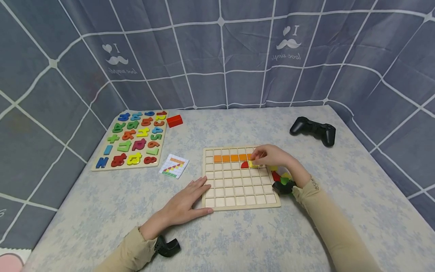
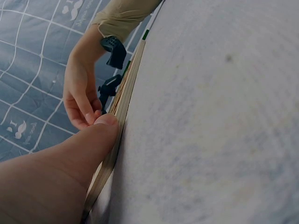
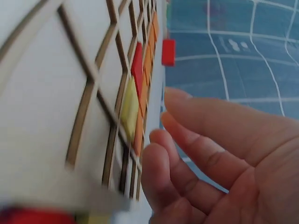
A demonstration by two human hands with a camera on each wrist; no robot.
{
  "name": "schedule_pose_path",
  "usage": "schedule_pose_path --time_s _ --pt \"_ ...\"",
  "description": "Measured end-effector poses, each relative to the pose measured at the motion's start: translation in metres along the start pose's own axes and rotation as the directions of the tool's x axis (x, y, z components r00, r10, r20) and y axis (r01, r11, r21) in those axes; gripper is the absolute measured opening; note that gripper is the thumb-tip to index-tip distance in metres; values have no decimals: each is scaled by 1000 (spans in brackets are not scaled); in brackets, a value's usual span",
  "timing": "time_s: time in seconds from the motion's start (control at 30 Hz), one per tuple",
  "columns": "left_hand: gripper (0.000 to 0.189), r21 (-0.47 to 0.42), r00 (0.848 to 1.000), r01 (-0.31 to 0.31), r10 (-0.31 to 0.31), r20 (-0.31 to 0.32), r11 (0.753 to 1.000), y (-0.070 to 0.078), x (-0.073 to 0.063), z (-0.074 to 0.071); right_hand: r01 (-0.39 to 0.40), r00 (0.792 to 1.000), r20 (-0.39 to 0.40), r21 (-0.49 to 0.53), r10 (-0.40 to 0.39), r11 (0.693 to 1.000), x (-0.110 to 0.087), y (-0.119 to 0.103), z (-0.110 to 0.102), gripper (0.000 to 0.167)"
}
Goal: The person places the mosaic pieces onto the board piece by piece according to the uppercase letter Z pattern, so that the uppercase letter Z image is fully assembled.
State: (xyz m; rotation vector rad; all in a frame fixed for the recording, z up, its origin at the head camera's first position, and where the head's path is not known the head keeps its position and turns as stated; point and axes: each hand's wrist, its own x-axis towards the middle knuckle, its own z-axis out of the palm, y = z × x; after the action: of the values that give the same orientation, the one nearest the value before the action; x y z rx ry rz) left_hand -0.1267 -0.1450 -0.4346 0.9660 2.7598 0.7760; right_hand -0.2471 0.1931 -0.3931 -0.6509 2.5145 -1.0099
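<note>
A wooden grid board [image 1: 228,192] lies flat on the table. My left hand [image 1: 183,204] rests against its left edge with fingers spread, the thumb at the near corner. Over the board's upper right is my right hand [image 1: 272,155], its fingers loosely bent. In the right wrist view its fingertips stand just off a yellow piece [image 3: 130,109], with nothing visible between them. That piece sits in a cell beside a red rounded piece [image 1: 244,165]. A row of orange squares [image 1: 225,158] fills cells above them; the right hand partly hides the row's end.
Left of the board lies a pattern card [image 1: 174,166]. Beyond it are a letter-and-number puzzle board [image 1: 124,168] and a red block [image 1: 175,121]. A black game controller [image 1: 313,131] lies at the back right. Loose coloured pieces [image 1: 276,176] sit by the board's right edge, partly hidden by my right wrist.
</note>
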Motion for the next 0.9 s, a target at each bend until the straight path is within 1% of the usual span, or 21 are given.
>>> schedule_pose_path --time_s 0.2,0.3,0.57,0.9 --pt "78 2 1000 -3 3 -6 1000 -1 0 0 35 999 30 52 -37 998 -10 12 -13 28" --pt "78 3 1000 -1 1 -4 1000 0 0 0 38 998 41 66 -41 997 -13 17 -19 31" --pt "78 -1 1000 -4 4 -1 1000 0 0 -1 7 997 80 115 -16 993 -20 31 -31 31" --pt "78 4 1000 -2 2 0 1000 -1 -1 0 -48 992 120 177 27 983 -23 44 -34 34"
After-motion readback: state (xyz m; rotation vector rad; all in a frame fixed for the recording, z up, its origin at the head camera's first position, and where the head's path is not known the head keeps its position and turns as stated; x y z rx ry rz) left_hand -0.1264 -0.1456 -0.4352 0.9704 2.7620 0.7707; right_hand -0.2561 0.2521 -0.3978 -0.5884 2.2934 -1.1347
